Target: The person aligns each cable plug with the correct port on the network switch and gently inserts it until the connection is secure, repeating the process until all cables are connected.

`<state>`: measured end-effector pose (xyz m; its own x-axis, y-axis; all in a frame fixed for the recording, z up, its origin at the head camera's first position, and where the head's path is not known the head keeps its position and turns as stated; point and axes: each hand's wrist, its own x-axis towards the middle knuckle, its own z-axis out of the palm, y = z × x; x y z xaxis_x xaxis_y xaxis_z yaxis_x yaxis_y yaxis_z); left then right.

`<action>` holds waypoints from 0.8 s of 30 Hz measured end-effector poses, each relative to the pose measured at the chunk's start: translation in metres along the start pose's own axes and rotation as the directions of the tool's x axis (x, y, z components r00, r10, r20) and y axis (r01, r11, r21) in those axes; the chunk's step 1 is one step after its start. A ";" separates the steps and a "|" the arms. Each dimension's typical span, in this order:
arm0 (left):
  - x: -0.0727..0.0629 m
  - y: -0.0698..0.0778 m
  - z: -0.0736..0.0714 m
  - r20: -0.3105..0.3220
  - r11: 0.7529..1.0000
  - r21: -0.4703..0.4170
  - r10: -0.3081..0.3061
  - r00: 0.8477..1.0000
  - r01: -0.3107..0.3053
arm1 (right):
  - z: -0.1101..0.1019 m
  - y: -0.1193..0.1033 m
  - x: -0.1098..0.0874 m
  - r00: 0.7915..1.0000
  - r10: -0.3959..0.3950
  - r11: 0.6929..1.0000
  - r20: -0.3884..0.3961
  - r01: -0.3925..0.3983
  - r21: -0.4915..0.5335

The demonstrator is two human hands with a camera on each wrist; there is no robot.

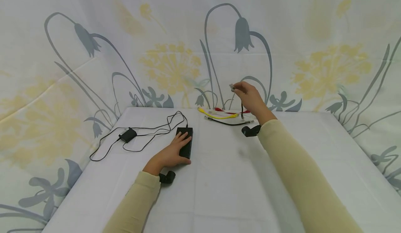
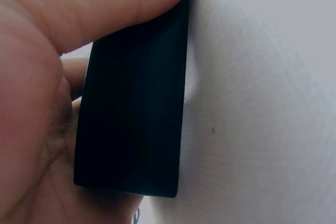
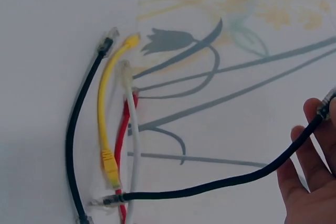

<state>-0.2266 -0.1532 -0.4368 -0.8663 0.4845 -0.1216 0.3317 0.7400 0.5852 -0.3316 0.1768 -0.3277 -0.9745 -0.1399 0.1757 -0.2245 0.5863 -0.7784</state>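
My left hand (image 1: 170, 153) holds a flat black box (image 2: 131, 114) on the table. Its fingers (image 1: 182, 139) lie across the top, while the thumb lies at the near end. Raised over the back of the table, my right hand (image 1: 250, 99) pinches a short black network cable (image 3: 226, 183) by one clear plug (image 1: 232, 87). The cable hangs down, and its lower plug (image 3: 109, 201) overlaps the other cables. Beside it lie a second black cable (image 3: 73, 135), a yellow cable (image 3: 105, 114), a red cable (image 3: 120, 140) and a white cable (image 3: 133, 129).
Left of the box lies a small black power adapter (image 1: 127, 135). Its thin black cord (image 1: 150, 128) loops over the white tabletop (image 1: 219, 187) and ends at the box's far end. A floral cloth (image 1: 188, 34) hangs behind the table.
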 end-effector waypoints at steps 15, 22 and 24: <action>0.000 0.000 -0.001 0.007 1.000 0.003 -0.002 1.000 0.002 | -0.009 0.004 0.007 0.975 0.107 0.857 -0.197 0.010 0.516; 0.000 -0.001 -0.001 0.007 1.000 -0.005 0.001 1.000 -0.001 | -0.009 0.012 0.003 0.967 0.145 0.789 -0.208 0.014 0.614; 0.000 -0.001 -0.001 0.006 1.000 -0.008 0.000 1.000 0.000 | -0.009 0.013 0.001 0.971 0.130 0.786 -0.202 0.023 0.617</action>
<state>-0.2271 -0.1544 -0.4367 -0.8640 0.4872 -0.1269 0.3284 0.7365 0.5913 -0.3355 0.1914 -0.3322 -0.9762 0.1021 0.1911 -0.1955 -0.0347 -0.9801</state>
